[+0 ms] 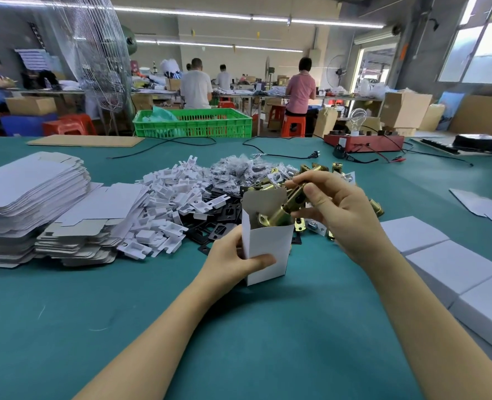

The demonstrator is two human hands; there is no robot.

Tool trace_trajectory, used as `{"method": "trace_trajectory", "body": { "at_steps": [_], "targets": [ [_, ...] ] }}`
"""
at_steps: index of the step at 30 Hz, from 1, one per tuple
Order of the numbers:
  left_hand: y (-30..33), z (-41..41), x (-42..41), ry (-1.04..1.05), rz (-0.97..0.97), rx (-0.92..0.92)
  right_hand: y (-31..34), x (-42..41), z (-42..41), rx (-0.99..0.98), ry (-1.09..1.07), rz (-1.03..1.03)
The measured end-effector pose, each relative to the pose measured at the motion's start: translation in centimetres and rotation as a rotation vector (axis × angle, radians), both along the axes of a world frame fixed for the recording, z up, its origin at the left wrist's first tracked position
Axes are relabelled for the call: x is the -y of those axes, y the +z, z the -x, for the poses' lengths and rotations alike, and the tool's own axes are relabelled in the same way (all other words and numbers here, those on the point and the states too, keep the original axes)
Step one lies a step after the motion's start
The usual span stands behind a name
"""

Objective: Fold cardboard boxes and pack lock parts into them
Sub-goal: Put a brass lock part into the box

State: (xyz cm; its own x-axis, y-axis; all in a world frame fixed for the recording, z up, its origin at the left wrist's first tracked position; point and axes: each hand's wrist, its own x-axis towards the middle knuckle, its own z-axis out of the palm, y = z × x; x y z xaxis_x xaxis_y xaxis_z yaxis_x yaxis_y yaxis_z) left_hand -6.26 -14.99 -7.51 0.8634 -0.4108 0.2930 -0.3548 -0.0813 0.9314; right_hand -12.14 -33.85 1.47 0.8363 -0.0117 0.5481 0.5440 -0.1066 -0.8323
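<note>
Your left hand [233, 259] is gripping the upright box [267, 243] while your right hand [332, 207], just above-right of the box, is pinching the brass latch [286, 210], its long axis slanting down-left into the box's open top.

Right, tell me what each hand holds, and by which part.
Left hand grips the open white cardboard box by its lower side. Right hand holds the brass cylindrical latch by its upper end.

Both forearms are bare to the frame edge, the left hand [233, 261] and right hand [335, 210] ungloved, ringless.
</note>
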Motion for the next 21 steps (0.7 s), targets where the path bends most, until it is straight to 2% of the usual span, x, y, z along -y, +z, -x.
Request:
{"method": "trace_trajectory", "body": {
  "at_steps": [4,6,16,21],
  "targets": [
    [0.1,0.1,0.0,-0.007,0.013,-0.001,1.7,0.4,-0.8,0.03,-0.059,0.416],
    [0.1,0.0,0.0,-0.012,0.014,-0.003,2.5,0.5,-1.2,0.02,-0.075,0.554],
    [0.0,0.0,-0.1,-0.016,0.016,-0.001,3.4,-0.3,-1.7,0.063,-0.114,0.691],
    [0.0,0.0,-0.1,-0.008,0.013,0.004,3.2,-0.2,-1.8,-0.041,-0.101,0.791]
  ]
}}
